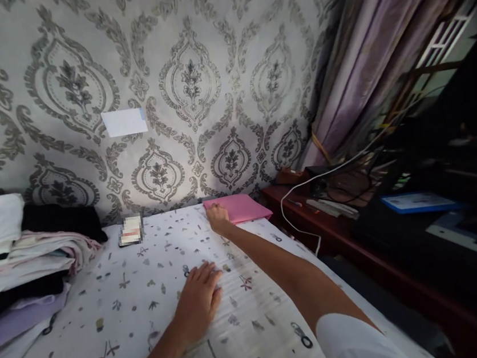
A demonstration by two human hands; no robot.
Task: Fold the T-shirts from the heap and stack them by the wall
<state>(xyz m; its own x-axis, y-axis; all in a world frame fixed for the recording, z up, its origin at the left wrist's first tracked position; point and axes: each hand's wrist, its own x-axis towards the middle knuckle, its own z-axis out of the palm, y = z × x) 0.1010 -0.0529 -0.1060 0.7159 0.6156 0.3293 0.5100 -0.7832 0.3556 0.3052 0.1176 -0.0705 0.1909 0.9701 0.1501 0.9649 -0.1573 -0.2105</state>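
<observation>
A folded pink cloth (244,208) lies flat at the far right end of the bed, near the wall. My right hand (217,217) reaches out to its left edge, with the fingers curled in on the cloth; the fingertips are partly hidden. Closer to me, my left hand (200,295) rests palm down on the patterned white bedsheet (141,305), fingers stretched out and nothing held in them. Faint creases show in the sheet just right of that hand.
A pile of folded clothes (37,265) stands on the left of the bed. Near the wall lies a small blurred-out item (130,230). To the right is a dark red desk (284,202) with a white cable (286,196), clutter and a blue-edged object (417,203).
</observation>
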